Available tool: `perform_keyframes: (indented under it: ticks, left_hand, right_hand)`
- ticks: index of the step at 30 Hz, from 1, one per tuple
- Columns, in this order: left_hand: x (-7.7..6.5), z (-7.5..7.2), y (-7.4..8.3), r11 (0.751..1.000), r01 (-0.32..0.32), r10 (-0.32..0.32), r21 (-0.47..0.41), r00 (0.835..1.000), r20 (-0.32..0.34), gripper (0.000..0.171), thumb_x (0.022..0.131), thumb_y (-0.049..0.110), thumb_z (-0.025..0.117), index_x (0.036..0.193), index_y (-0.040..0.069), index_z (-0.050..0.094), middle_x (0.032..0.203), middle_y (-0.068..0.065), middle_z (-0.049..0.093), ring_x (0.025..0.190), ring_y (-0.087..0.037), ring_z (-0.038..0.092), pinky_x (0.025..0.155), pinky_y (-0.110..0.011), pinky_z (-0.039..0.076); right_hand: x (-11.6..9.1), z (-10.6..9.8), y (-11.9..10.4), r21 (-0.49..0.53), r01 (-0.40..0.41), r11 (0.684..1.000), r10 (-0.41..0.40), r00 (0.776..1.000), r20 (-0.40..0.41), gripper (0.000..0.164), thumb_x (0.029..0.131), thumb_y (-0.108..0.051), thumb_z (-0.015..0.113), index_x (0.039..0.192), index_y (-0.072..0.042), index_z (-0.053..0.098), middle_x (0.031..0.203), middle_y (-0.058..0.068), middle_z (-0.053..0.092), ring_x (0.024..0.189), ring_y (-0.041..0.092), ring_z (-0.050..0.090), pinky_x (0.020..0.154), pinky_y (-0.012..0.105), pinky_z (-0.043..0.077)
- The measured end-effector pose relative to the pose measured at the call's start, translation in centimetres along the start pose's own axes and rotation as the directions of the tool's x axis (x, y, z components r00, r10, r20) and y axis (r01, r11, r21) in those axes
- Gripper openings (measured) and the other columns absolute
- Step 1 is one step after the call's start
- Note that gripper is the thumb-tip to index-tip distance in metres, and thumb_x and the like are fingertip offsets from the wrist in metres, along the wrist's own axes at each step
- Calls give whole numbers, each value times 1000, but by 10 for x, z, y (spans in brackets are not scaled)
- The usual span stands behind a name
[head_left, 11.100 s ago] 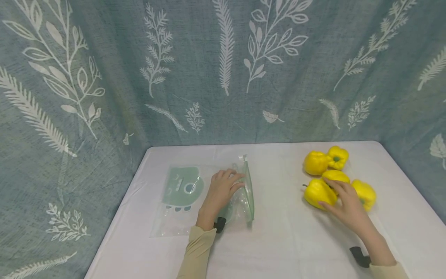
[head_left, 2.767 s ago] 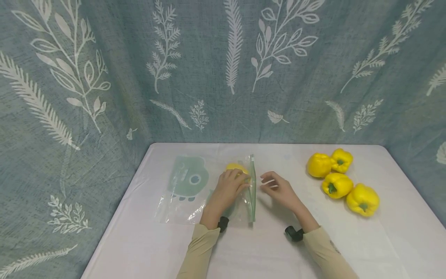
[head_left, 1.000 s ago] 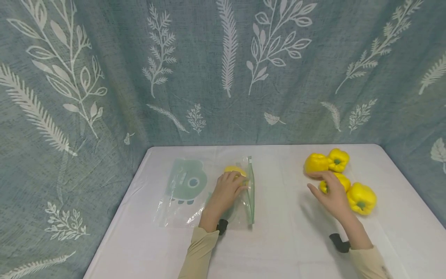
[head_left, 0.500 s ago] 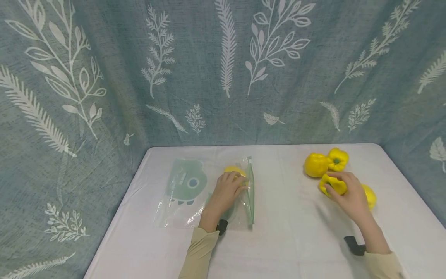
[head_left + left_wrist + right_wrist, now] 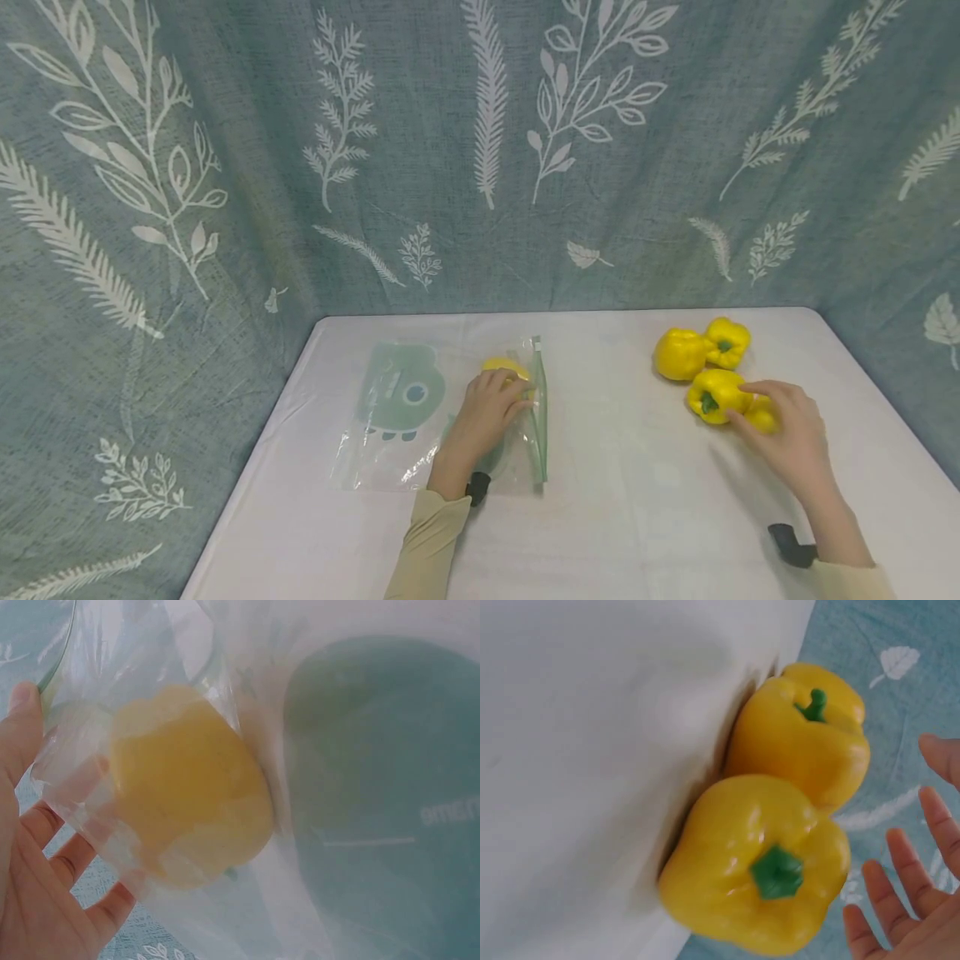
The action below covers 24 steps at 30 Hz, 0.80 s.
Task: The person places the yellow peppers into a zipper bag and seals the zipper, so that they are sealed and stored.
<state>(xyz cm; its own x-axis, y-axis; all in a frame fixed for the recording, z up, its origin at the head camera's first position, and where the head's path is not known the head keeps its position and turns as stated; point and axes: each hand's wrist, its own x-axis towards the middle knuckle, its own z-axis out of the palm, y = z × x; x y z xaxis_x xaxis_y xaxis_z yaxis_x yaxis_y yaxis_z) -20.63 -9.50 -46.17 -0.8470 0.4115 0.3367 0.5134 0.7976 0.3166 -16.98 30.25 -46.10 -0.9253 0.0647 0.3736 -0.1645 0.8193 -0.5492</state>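
Observation:
A clear zip bag [image 5: 352, 467] with a green cartoon print and green zip edge lies on the table. Inside it a yellow bell pepper [image 5: 187, 787] shows through the film. My left hand [image 5: 483, 412] holds the bag near its mouth; in the left wrist view the fingertips are partly covered by film. At the right, my right hand [image 5: 791, 433] hovers with spread fingers over one yellow bell pepper [image 5: 757, 862], partly hiding it in the head view and holding nothing. Beside it sits another yellow bell pepper [image 5: 799, 739], green stem showing.
Behind those, two more yellow bell peppers [image 5: 680, 354] sit together at the back right. A white cloth covers the table [image 5: 600, 517]. A blue-green curtain [image 5: 420, 150] with white leaf patterns hangs along the back and sides.
A pepper from the right group is now in the bag. My right hand has gone from the bag's mouth back to the peppers, lately moving rightward over them. The left hand stays put.

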Motion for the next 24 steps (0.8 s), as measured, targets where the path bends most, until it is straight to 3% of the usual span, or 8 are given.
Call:
perform_keyframes:
  ticks: [5,12,24]
  left_hand:
    - [0,0,0,1000,-2,2,-6,1000,-3,32,91,35,54,117,17,59,118,-7,52,113,-28,45,98,-48,36]
    - [0,1,0,1000,3,-3,-20,1000,3,30,91,32,55,117,18,59,118,-7,52,114,-27,45,99,-48,35]
    - [0,0,1,1000,-3,3,-16,1000,16,30,93,35,51,116,18,59,120,-6,51,114,-26,45,98,-47,36]
  right_hand:
    - [-5,2,16,-50,-52,997,51,998,-25,44,83,-27,70,115,-1,56,125,26,41,113,47,32,93,63,23]
    - [-12,-14,-2,-98,-123,988,125,992,16,46,83,-23,69,119,3,54,127,31,37,113,51,32,91,65,25]
    - [-19,-15,1,-133,-201,971,210,976,62,48,84,-30,68,117,1,55,127,33,33,112,52,29,82,62,30]
